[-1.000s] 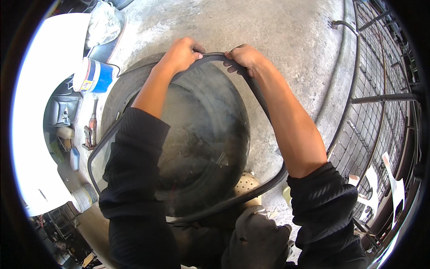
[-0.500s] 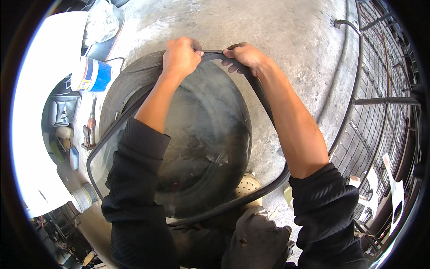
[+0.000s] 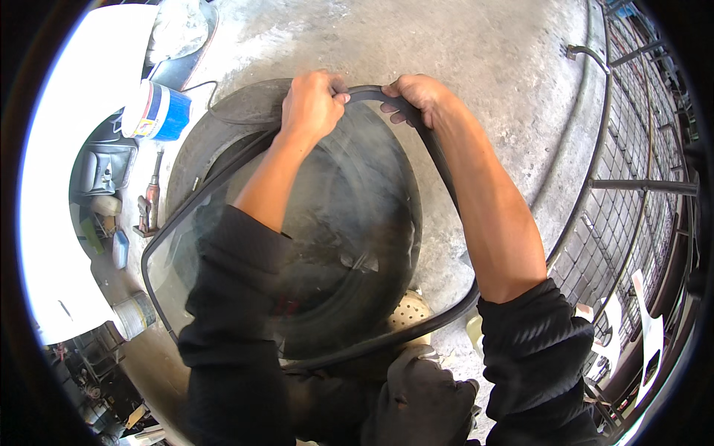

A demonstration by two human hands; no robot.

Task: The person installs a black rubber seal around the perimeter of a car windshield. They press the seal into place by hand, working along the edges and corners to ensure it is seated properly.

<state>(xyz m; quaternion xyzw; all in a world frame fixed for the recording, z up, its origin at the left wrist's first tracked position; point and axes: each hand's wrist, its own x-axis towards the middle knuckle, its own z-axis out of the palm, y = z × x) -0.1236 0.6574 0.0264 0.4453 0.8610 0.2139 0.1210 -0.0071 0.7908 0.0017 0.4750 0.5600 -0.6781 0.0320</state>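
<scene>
A pane of glass (image 3: 335, 201), edged with a black rubber seal (image 3: 446, 316), lies over a large tyre (image 3: 249, 100) in front of me. At the pane's far edge, my left hand (image 3: 312, 108) is closed with its fingers pinched on the seal. Just to its right, my right hand (image 3: 419, 98) grips the same seal where it bends, thumb on top and fingers curled underneath. A thin dark cord (image 3: 214, 104) loops from the floor across the tyre toward my left hand; whether that hand also holds it, I cannot tell.
To the left stand a blue and white bucket (image 3: 169, 115), a red-bodied tool (image 3: 152, 197) and a pale can (image 3: 134, 316) beside a white curved panel (image 3: 59, 178). A perforated round stool (image 3: 410, 311) shows below the pane. Metal mesh fencing (image 3: 632, 208) runs along the right.
Both hands have moved slightly right and nearer along the seal, still gripping it. The cord's loop near the bucket has shifted. The view itself has moved a little.
</scene>
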